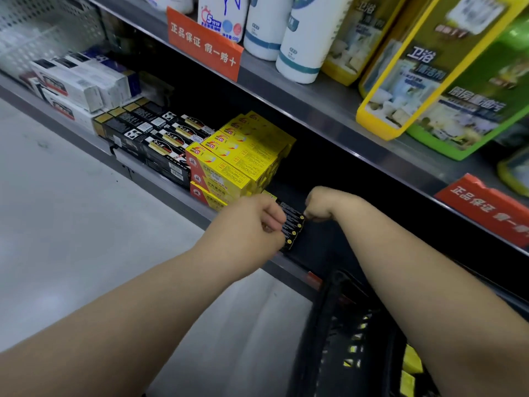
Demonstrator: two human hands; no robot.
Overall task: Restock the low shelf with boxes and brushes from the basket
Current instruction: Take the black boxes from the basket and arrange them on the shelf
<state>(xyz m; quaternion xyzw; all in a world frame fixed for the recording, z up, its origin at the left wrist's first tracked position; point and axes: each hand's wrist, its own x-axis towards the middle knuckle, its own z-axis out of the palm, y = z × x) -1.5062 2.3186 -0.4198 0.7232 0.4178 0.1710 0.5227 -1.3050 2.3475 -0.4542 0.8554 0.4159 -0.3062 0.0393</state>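
Holding a stack of black packs over the front edge of the low shelf, at 5 o'clock from the yellow boxes. Clamping its near end with the left hand, fingers curled tight around it; pinching its far corner with the right hand, fingertips hidden. Likely risking the packs sliding apart and dropping toward the basket at 6 o'clock if letting go before landing flat; possibly nudging the yellow pile too.

Stacked boxes printed yellow with red marks; neighbouring boxes coloured black, gold-ended; slim pack black, dotted yellow along edge; sign orange-red, lettered white; basket black
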